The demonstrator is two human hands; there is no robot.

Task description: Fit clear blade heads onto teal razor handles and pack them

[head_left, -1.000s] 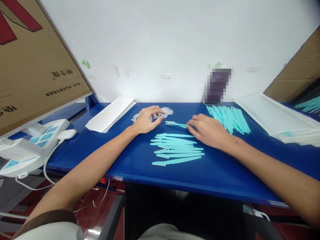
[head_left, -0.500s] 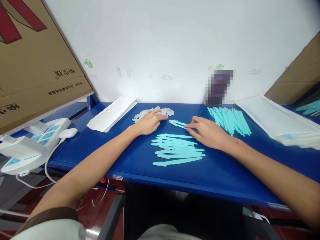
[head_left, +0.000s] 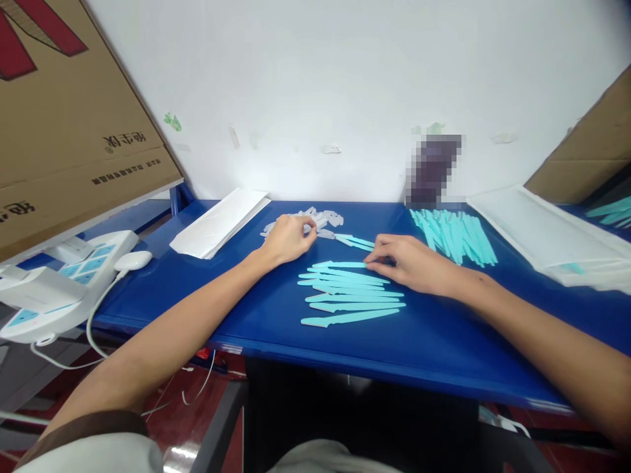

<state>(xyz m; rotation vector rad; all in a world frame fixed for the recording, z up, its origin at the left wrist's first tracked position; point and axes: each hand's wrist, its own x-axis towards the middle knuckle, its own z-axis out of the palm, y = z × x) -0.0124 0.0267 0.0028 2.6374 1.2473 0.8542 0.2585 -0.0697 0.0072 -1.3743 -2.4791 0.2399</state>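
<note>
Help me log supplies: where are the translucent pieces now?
In the head view, the translucent pieces lie just left of centre on the blue table near the wall, partly hidden by the left hand and right of the flat white stack.

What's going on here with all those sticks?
Someone's left hand, finger and thumb curled toward each other, is at some clear pieces on a blue table. The right hand is by teal sticks; whether it grips one is hard to tell. Several lie in a loose row, with another pile past the right hand.
</note>
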